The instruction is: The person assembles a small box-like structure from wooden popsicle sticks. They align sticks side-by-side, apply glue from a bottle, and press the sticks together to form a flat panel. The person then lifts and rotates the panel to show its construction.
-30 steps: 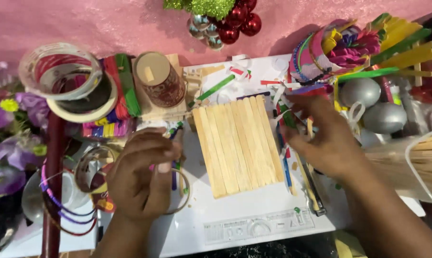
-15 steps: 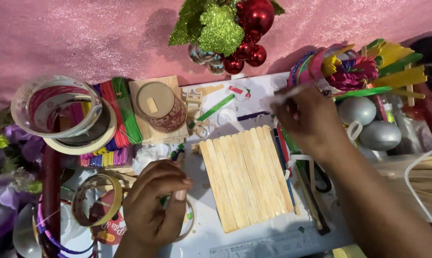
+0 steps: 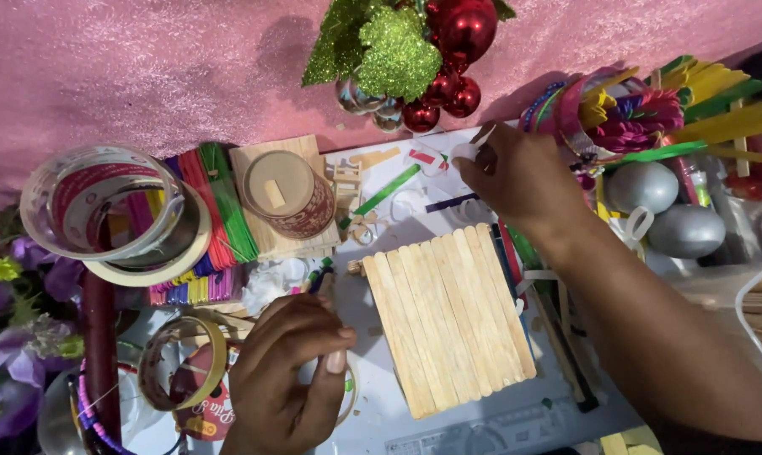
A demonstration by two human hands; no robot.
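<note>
reaching up the table, the right hand pinches a small white scrap; the left hand curls loosely, holding nothing visible, beside the panel of wooden sticks.

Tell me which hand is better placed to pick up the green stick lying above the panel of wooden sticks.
Probably the right hand: it hovers just right of the green stick, fingertips pinching something small and white. The left hand is lower, beside the wooden stick panel, farther away.
</note>
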